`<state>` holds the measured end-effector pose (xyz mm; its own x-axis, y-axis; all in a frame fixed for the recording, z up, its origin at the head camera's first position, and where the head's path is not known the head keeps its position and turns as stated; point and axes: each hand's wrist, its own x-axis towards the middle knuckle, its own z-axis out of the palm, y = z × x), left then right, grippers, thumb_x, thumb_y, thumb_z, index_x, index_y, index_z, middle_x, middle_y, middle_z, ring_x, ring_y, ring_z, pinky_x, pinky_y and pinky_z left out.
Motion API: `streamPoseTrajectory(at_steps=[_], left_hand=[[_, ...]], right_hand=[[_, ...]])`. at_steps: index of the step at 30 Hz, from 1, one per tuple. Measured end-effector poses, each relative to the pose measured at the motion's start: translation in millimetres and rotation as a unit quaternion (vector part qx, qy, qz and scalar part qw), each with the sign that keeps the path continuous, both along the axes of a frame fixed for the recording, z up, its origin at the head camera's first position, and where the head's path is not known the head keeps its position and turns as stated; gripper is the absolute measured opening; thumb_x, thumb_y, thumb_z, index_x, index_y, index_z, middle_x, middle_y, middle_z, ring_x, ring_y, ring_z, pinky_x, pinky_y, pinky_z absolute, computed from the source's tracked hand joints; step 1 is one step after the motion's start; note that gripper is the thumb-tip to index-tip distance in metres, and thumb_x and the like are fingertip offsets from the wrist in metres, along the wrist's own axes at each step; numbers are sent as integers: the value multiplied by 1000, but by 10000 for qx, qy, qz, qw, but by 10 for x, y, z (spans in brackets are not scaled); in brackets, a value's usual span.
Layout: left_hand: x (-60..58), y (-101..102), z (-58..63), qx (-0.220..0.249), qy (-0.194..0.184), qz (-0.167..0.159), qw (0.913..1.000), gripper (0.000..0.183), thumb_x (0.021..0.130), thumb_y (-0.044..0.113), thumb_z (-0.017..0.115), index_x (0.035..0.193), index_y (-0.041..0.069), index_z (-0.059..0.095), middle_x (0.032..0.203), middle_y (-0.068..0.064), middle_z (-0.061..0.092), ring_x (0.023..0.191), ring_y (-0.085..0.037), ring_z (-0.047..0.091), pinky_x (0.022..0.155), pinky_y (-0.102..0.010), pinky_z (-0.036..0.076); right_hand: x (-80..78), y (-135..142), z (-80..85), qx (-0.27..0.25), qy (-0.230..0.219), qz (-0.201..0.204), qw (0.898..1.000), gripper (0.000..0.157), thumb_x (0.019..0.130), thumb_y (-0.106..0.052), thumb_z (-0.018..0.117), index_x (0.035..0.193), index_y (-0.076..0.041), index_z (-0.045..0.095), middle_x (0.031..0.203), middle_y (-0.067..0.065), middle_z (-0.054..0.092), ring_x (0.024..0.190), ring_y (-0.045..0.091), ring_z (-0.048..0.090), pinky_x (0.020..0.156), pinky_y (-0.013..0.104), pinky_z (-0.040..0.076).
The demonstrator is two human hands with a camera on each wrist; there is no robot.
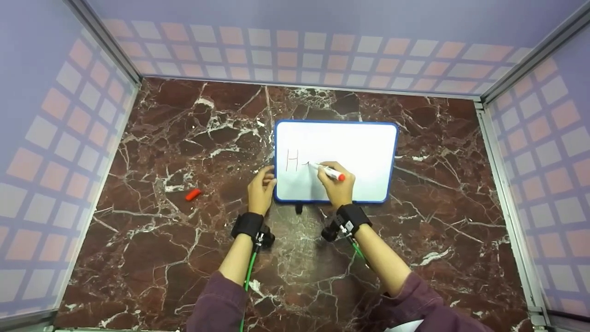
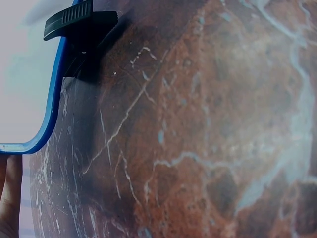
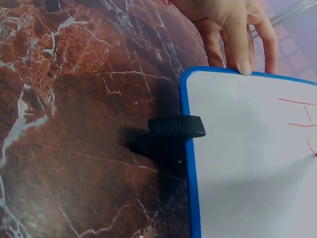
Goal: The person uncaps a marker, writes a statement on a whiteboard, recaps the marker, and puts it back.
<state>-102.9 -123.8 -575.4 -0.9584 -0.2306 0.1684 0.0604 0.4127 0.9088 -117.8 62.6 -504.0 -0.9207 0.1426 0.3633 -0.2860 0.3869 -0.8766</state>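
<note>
A white whiteboard (image 1: 341, 143) with a blue rim lies on the marbled table, a red letter H (image 1: 292, 160) written on its left part. My right hand (image 1: 339, 184) grips a white marker (image 1: 330, 171) with a red end, its tip at a short stroke right of the H. At the board's left edge, my left hand (image 1: 262, 189) holds the rim. Its thumb (image 3: 243, 62) touches the blue rim in the right wrist view, while the other fingers pass down behind it. The right hand is out of the right wrist view.
A red marker cap (image 1: 193, 194) lies on the table left of the left hand. From the board's lower edge sticks out a black clip (image 3: 176, 127). Panels with pink and white squares (image 1: 313, 60) enclose the table at the back and sides.
</note>
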Motion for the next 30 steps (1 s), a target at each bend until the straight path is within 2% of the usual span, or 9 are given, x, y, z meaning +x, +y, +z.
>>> streamPoseTrajectory(at_steps=[6,15,22,30], left_hand=[[12,-6,2,-57,42,-34,10000,34,86,4,58,119,2,57,98,-22,66,89,-33,65,76,-41,57],[-5,-10,-16,-56,124,-45,9999,34,85,3,59,118,0,57,96,-22,66,88,-33,65,75,-42,57],[-15,-5,-11,-31,101,11,9999,33,84,1,59,117,-1,58,95,-22,67,86,-32,66,74,-40,57],[-8,-9,-22,-33,134,16,9999,33,83,1,59,116,-1,58,95,-21,67,85,-32,65,74,-40,57]], right_hand=[[-9,-5,-2,-188,-49,21,9998,11,78,0,65,86,6,69,67,20,67,50,-4,49,46,10,39],[-16,-65,-11,-114,-16,71,9999,12,78,-1,65,87,6,70,69,18,68,53,-1,53,47,8,41],[-86,-53,-288,30,-4,143,9999,11,79,-6,67,88,-1,72,69,14,70,50,4,54,46,11,41],[-57,-47,-355,170,40,225,9996,12,79,-12,67,88,-5,72,71,11,71,52,8,57,47,13,43]])
